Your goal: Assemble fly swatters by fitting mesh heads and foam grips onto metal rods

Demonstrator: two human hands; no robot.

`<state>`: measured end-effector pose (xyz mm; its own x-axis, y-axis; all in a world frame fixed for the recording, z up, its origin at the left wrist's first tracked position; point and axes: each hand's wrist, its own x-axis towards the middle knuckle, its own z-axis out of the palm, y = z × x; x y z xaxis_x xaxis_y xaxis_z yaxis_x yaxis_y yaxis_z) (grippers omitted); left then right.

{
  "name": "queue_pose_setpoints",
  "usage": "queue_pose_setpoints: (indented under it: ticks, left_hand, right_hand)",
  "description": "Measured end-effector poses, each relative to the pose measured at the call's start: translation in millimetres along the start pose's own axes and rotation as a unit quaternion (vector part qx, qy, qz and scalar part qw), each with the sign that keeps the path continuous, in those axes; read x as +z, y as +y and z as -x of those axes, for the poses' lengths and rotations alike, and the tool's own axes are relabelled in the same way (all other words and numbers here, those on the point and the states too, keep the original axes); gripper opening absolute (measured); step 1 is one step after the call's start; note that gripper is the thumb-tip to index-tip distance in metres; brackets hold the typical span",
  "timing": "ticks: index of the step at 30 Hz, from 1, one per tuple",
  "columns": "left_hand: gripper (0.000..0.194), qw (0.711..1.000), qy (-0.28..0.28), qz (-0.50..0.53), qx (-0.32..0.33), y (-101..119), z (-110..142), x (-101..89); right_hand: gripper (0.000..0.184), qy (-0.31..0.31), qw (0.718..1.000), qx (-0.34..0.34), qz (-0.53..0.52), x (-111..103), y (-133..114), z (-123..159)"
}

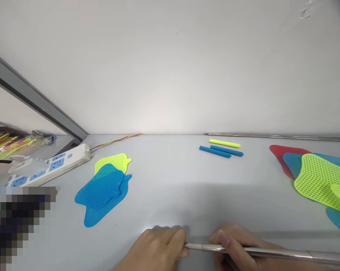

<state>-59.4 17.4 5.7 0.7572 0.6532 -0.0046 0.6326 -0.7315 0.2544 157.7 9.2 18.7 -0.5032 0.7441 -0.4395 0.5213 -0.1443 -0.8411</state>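
My left hand (155, 248) and my right hand (237, 244) rest low on the grey table near its front edge. Both close on a thin shiny metal rod (271, 253) that runs off to the right. My left hand pinches the rod's left end; my right hand's fingers wrap round it a little further along. Beyond the hands lie three short plastic handles: one yellow handle (224, 143) and two blue handles (221, 151). To the left lie flat swatter heads, blue ones (102, 194) over a yellow head (115, 162).
A pile of red, blue and yellow swatter heads (318, 177) lies at the right. A white power strip (50, 167) with a coloured cable sits at the left by a metal frame. More metal rods (277, 136) lie along the wall. A blurred patch covers the lower left.
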Motion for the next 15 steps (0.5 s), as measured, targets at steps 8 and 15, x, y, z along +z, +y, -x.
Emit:
queue_pose_setpoints:
  ticks: [8, 15]
  left_hand:
    - [0.024, 0.995, -0.080, 0.034, -0.042, 0.8, -3.2, -21.7]
    - [0.018, 0.996, -0.060, 0.026, -0.064, -4.0, -3.1, -32.7]
  right_hand:
    - [0.064, -0.017, 0.998, 0.059, -0.030, -5.6, -8.5, -4.6]
    - [0.059, -0.019, 0.986, 0.007, -0.164, -4.5, 6.8, -12.5]
